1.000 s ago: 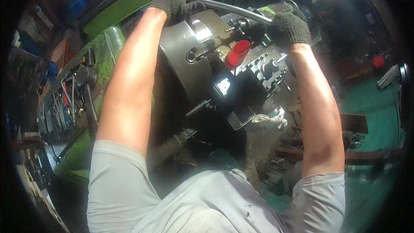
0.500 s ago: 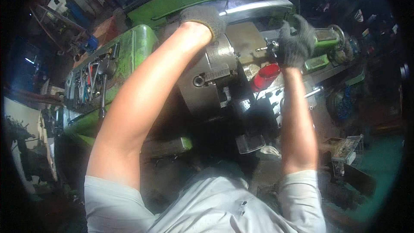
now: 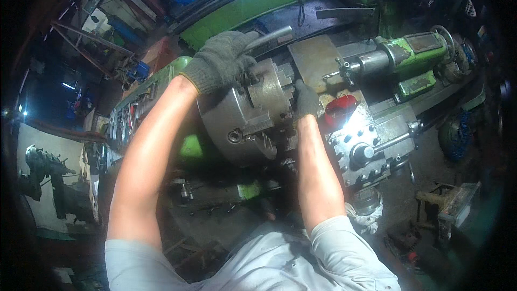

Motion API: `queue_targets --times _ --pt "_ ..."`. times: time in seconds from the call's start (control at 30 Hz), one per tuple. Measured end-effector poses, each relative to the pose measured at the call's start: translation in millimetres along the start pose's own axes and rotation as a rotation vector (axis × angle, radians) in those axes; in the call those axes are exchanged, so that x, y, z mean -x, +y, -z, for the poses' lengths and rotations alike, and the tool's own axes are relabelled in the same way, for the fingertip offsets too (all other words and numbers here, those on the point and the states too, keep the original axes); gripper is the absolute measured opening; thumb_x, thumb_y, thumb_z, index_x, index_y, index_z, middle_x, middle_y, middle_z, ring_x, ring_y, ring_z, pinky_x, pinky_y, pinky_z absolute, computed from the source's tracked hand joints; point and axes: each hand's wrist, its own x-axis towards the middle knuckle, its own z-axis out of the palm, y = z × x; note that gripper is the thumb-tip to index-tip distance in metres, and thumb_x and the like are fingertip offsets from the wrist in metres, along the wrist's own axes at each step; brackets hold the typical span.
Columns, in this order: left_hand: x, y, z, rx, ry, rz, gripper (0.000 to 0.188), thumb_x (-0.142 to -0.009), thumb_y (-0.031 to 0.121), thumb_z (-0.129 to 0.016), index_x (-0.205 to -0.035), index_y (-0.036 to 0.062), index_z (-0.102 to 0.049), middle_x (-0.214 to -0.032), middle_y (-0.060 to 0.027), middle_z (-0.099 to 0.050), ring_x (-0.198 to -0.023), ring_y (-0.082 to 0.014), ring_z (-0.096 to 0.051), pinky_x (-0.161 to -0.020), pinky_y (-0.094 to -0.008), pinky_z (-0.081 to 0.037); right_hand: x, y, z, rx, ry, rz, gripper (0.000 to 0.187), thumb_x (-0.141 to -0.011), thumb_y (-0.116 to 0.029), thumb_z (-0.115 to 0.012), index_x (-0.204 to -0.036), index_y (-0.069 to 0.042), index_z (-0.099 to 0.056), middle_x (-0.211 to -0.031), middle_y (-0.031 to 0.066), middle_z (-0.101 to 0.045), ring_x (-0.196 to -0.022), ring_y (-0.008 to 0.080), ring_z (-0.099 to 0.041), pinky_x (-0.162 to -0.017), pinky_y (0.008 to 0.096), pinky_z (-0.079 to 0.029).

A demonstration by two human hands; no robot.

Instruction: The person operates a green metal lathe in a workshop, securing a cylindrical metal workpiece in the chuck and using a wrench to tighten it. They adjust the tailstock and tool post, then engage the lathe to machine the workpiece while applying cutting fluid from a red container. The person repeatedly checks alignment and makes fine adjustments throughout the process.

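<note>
Green-painted casing point(image 3: 182, 64) shows at the left of the frame, beside a crowded row of hand tools point(image 3: 129, 118). They lie close together alongside the machine, probably so that they can be reached without leaving it.

Right of these, in the upper centre-left, the left hand, in a dark knitted glove, is curled around a round metal bar point(image 3: 276, 36). Its fingers are wrapped over the bar, whose free end slants up and to the right; such a wrap would suit a firm hold. Whether the other end fits into anything is hidden by the glove.

Below that fist, at the centre of the frame, sits the large steel chuck point(image 3: 242, 112), with stepped blocks on its front. At its right side is the right hand point(image 3: 307, 102), also gloved, touching or just beside the stepped front. I cannot tell how far it is open or whether it grips anything.

Further right stand a red container point(image 3: 340, 110) and a tool post point(image 3: 363, 153) with a long lever point(image 3: 392, 143). Above them, a drill bit point(image 3: 332, 75) projects from the green tailstock point(image 3: 417, 51) toward the chuck, presumably mounted that way to line up with its centre.
</note>
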Motion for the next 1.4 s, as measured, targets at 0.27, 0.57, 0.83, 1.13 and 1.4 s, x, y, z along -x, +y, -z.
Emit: queue_targets --times 0.27,0.57,0.83,1.13,1.4 --pt "-8.7 -24.0 -30.4 0.068 0.121 0.124 0.057 -0.104 0.040 -0.055 -0.148 0.0046 -0.053 -0.140 -0.0216 -0.061 -0.132 -0.0404 -0.055 -0.115 -0.0484 -0.042 -16.7 7.0 2.1 -0.420 -0.108 -0.142 0.038 -0.097 -0.040 -0.067 -0.098 -0.003 -0.074 -0.085 0.0073 -0.068 -0.069 0.0184 -0.062 -0.060 0.0363 -0.051" --pt "-20.7 -20.3 -19.7 0.310 0.050 0.547 0.084 -0.091 0.035 -0.065 -0.162 0.0028 -0.034 -0.164 -0.0270 -0.039 -0.153 -0.0408 -0.037 -0.126 -0.0458 -0.030 -37.8 20.7 35.1 -0.279 -0.034 -0.013 0.022 -0.100 -0.030 -0.065 -0.096 -0.008 -0.065 -0.080 0.0066 -0.064 -0.067 0.0179 -0.061 -0.056 0.0366 -0.047" --pt "-42.2 -18.1 -59.1 0.025 0.672 0.588 0.064 -0.082 0.002 -0.063 -0.144 0.0161 -0.059 -0.151 -0.0252 -0.047 -0.139 -0.0427 -0.050 -0.121 -0.0484 -0.037 44.1 7.5 11.8 0.209 0.321 0.514 0.044 -0.098 -0.029 -0.064 -0.127 0.005 -0.065 -0.121 0.0270 -0.070 -0.114 0.0384 -0.068 -0.100 0.0453 -0.051" --pt "-12.0 13.7 -57.1 -0.368 0.475 0.117 0.021 -0.094 0.020 -0.060 -0.108 0.0083 -0.069 -0.104 -0.0144 -0.069 -0.099 -0.0355 -0.064 -0.095 -0.0522 -0.046 25.7 59.4 31.6 0.698 0.290 0.573 0.044 -0.107 -0.028 -0.050 -0.137 0.004 -0.057 -0.135 0.0279 -0.062 -0.130 0.0432 -0.057 -0.108 0.0475 -0.046" --pt "-19.0 27.7 -54.6 -0.223 0.497 0.361 0.041 -0.098 0.045 -0.058 -0.103 0.0054 -0.069 -0.101 -0.0175 -0.067 -0.101 -0.0366 -0.062 -0.097 -0.0521 -0.044 36.3 82.7 43.2 0.856 0.308 0.428 0.043 -0.105 -0.032 -0.054 -0.139 -0.006 -0.061 -0.134 0.0244 -0.067 -0.123 0.0409 -0.064 -0.104 0.0473 -0.050"
